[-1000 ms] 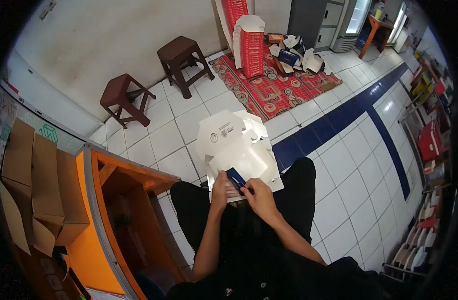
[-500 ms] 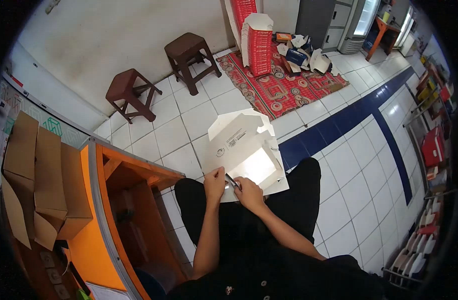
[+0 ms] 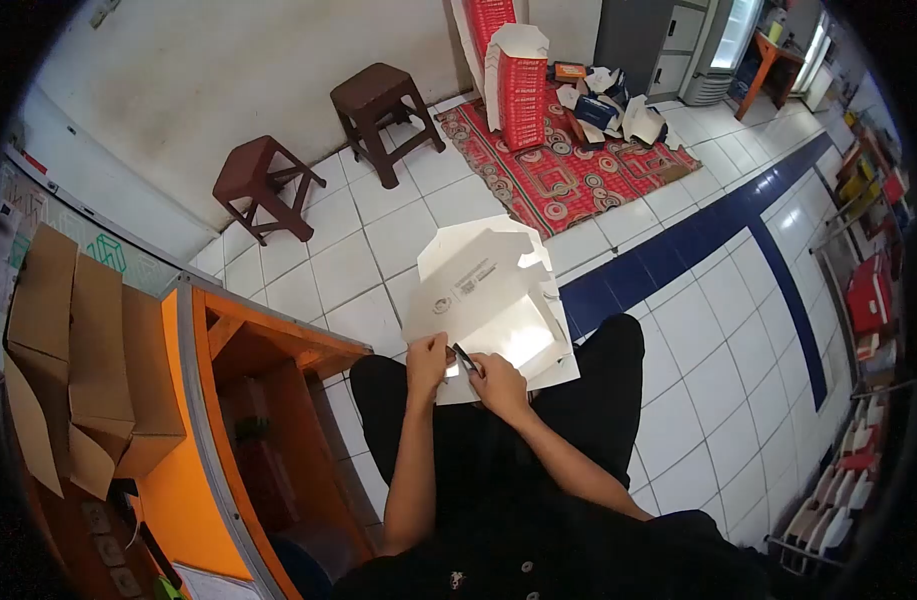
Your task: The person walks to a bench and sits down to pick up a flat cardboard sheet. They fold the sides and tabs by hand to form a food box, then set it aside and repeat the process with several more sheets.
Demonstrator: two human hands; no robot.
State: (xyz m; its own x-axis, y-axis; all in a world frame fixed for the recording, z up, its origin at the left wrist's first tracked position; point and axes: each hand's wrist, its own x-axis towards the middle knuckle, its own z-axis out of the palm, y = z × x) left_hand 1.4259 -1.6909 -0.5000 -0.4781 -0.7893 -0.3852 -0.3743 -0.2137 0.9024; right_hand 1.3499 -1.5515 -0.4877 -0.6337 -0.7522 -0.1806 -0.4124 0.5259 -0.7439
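A white paperboard food box (image 3: pixel 478 252), partly folded with its flaps up and small printing inside, rests across my lap. My left hand (image 3: pixel 427 362) is closed on the box's near left corner, thumb and fingers pinching the board. In my right hand (image 3: pixel 499 388) is a slim dark tool (image 3: pixel 465 359) that looks like a small stapler. Its tip points up and left, close to the left hand's fingers. The fingers hide most of the tool and the corner they hold. Bright light falls on the box's inner panel.
Two brown stools (image 3: pixel 266 188) stand by the wall. Red boxes (image 3: pixel 523 100) are stacked on a patterned red mat (image 3: pixel 598 180), beside a pile of blue and white boxes (image 3: pixel 598 108). At left are an orange cabinet (image 3: pixel 183 400) and cardboard cartons (image 3: pixel 98 345); a rack (image 3: pixel 828 505) is at right.
The tool's front end has lifted slightly and shows more clearly between the hands. My left hand has shifted a little to the left. The box stays on my lap.
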